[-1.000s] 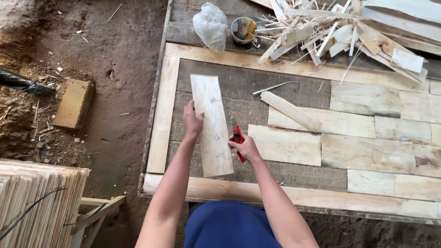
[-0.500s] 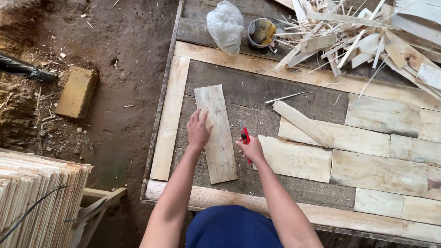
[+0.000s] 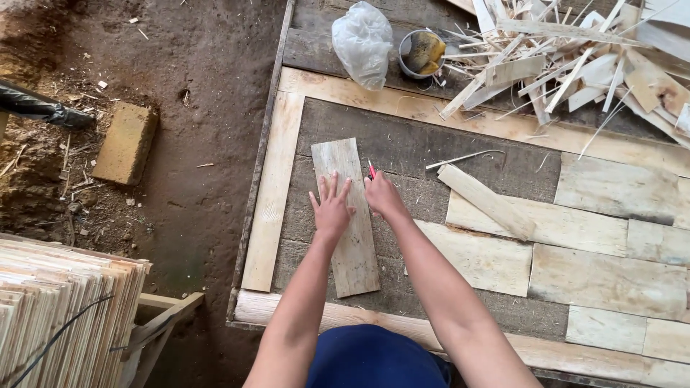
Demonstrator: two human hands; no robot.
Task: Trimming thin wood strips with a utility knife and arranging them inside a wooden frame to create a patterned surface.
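Observation:
A pale wooden veneer strip (image 3: pixel 357 251) lies lengthwise on the dark board (image 3: pixel 402 144) in front of me. My left hand (image 3: pixel 331 205) presses flat on its middle, fingers spread. My right hand (image 3: pixel 383 194) rests at the strip's right edge, closed on a small red tool (image 3: pixel 371 170) whose tip pokes out above the fingers. Pale strips frame the board: one (image 3: pixel 269 208) at the left and one (image 3: pixel 402 330) along the near edge.
Several veneer pieces (image 3: pixel 611 237) lie laid out at the right, one loose strip (image 3: pixel 485 201) lying slanted across them. At the back lie a scrap pile (image 3: pixel 568 65), a tin can (image 3: pixel 420 54) and a plastic bag (image 3: pixel 363 43). A veneer stack (image 3: pixel 57 309) stands at the near left, a brick (image 3: pixel 126 144) on the dirt.
Both hands have slid up along the strip, away from me. The right hand with the red tool now sits nearer the strip's far end. The view has shifted slightly.

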